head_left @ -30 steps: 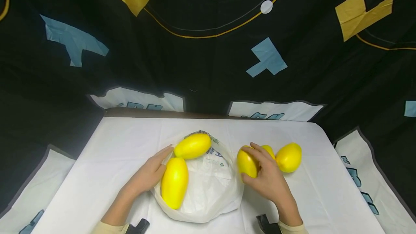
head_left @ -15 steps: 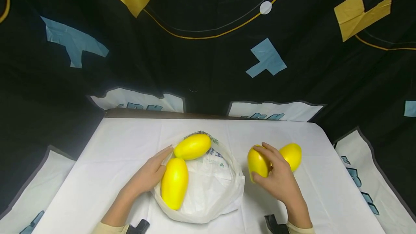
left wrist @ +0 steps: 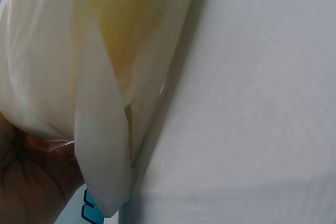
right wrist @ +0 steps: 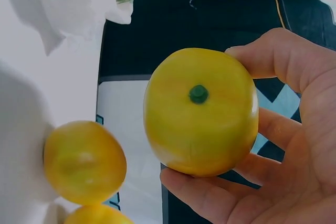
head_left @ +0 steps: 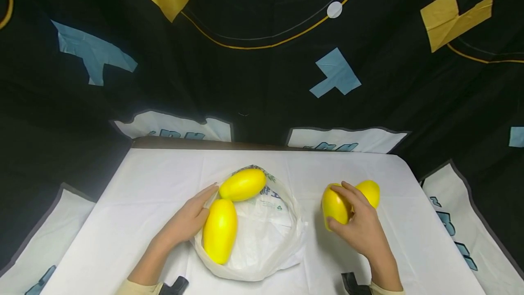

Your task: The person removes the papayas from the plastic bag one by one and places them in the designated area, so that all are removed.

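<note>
A white plastic bag stands with its mouth spread, and two yellow mangoes lie in it, one at the back and one at the left. My left hand holds the bag's left rim, fingers along the outside; in the left wrist view the bag covers most of it. To the right of the bag, my right hand grips another yellow mango between thumb and fingers, its green stem nub facing the wrist camera. Two more mangoes sit nearby, one partly behind the hand, the other low in the right wrist view.
A white cloth covers the table, whose far edge meets a dark curtain with blue and gold shapes. Black straps show at both wrists.
My right hand has moved to the right, away from the bag, with the mango in its grip. It now covers more of the mangoes behind it. My left hand and the bag have stayed put.
</note>
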Motion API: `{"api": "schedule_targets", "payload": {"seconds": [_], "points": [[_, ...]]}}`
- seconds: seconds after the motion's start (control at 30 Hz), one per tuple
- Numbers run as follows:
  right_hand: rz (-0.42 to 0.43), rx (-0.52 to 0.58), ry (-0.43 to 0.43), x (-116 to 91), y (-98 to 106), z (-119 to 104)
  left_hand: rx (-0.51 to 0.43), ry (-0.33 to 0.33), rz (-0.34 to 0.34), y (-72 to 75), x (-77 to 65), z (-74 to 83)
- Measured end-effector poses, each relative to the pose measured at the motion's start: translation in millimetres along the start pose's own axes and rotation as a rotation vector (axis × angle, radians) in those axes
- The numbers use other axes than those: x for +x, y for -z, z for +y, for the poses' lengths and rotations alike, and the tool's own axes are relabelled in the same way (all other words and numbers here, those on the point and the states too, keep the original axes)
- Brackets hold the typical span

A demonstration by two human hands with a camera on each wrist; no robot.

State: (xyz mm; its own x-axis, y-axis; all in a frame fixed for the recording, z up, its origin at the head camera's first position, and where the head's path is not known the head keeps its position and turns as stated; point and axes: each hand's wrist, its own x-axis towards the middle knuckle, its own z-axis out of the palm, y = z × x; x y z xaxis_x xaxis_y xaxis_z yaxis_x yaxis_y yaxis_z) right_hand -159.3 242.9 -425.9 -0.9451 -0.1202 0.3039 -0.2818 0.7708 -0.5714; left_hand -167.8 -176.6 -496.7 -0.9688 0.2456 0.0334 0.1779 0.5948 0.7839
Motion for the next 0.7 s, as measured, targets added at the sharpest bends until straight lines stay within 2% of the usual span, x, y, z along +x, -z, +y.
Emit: {"api": "schedule_targets", "payload": {"seconds": [0.7], "points": [[0.014,-0.037,-0.070,-11,12,19,0.007,0.007,-0.008,0.6,-0.2,2.1]]}}
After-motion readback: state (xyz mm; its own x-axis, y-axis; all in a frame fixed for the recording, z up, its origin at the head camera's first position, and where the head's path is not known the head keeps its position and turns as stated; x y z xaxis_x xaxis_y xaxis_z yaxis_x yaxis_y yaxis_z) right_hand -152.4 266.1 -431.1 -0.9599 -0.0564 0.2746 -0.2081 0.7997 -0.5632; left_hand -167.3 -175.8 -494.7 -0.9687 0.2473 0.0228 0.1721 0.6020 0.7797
